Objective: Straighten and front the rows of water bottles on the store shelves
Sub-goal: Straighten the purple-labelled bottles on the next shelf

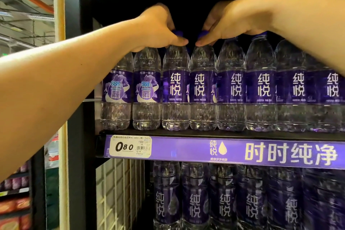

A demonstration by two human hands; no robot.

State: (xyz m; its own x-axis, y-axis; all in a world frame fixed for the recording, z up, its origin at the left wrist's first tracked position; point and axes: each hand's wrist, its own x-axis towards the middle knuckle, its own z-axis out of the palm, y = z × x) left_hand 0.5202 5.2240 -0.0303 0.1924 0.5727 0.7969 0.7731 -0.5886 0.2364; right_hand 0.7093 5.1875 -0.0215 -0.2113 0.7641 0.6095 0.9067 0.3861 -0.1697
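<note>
A row of clear water bottles with purple labels stands along the front of the middle shelf (186,133). My left hand (158,28) grips the purple cap and neck of the third bottle from the left (175,87). My right hand (231,22) grips the cap of the fourth bottle (203,87) right beside it. The two leftmost bottles (130,87) show the QR-code side of their labels; the others face front with white characters.
A purple price strip (224,152) with a white 0.80 tag (130,146) runs under the row. More purple-labelled bottles (224,201) fill the shelf below. The black upright (78,80) frames the left side; another aisle's shelves (16,192) lie far left.
</note>
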